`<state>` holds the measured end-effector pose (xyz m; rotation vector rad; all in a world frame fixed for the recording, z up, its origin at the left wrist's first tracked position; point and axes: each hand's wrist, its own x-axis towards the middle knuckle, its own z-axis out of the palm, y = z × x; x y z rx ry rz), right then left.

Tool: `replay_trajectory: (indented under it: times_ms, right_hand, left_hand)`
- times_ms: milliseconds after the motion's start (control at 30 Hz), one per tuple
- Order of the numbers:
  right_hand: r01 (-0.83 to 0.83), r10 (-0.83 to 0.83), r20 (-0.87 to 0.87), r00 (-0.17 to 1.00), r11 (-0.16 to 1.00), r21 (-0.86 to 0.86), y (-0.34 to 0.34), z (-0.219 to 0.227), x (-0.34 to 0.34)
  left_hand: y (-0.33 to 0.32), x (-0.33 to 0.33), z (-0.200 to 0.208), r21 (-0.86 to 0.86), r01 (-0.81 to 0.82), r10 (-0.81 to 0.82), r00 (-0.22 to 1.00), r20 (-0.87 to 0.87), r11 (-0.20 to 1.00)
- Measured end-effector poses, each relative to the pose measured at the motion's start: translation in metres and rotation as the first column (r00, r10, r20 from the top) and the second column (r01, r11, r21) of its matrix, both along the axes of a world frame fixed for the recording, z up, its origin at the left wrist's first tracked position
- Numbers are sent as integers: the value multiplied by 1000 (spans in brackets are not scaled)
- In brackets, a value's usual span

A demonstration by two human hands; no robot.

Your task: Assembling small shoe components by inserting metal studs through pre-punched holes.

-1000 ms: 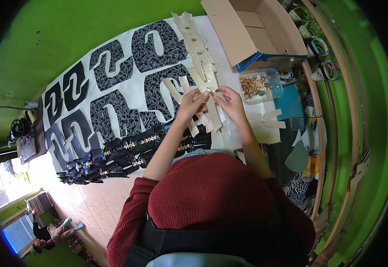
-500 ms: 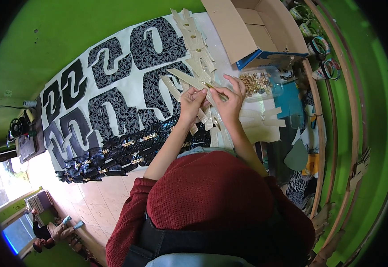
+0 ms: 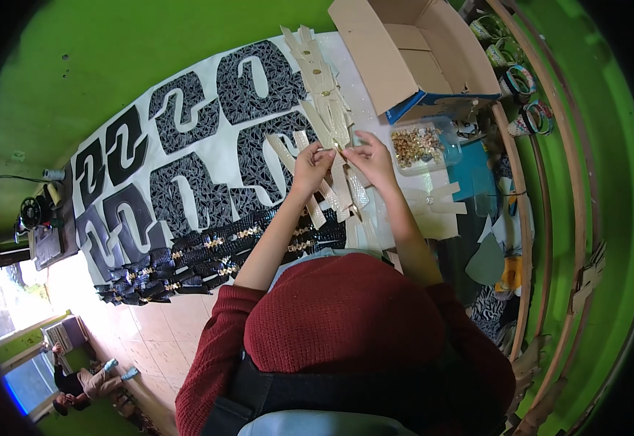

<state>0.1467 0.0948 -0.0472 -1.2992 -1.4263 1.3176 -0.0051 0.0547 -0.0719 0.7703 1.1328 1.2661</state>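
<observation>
Over a heap of beige textured straps (image 3: 329,94), both my hands work on one beige strap (image 3: 335,131) with a small gold piece at its middle. My left hand (image 3: 311,171) pinches the strap from the left side. From the right, the thumb and fingers of my right hand (image 3: 372,161) pinch it close to the gold piece, its outer fingers lifted. The exact grip at the fingertips is too small to see. Just right of my right hand stands a clear plastic tub (image 3: 424,144) full of small gold metal fittings.
Black patterned cut-out panels (image 3: 179,109) cover the left of the white table. Glossy black straps with gold fittings (image 3: 186,263) lie along its near edge. An open cardboard box (image 3: 411,62) stands far right. Wooden rails (image 3: 518,232) run along the right. Another person (image 3: 88,381) sits at lower left.
The held strap has swung from slanting left to pointing more away from me. Both hands are slightly lower, and my right fingers have drawn in a little. The plastic tub shows more fully.
</observation>
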Motion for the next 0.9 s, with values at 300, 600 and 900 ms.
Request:
replay_trajectory:
  times_ms: [300,600,900]
  right_hand:
    - [-49,22,-218,976,991,-123,69,-51,-7]
    - [69,-72,192,979,997,26,75,-54,-28]
    - [106,-145,249,958,981,163,78,-52,-26]
  left_hand:
    - [50,-2,-4,67,-21,34,980,-198,998]
    - [39,0,-19,148,-64,130,857,-498,987]
    - [34,7,2,124,153,3,619,-785,980]
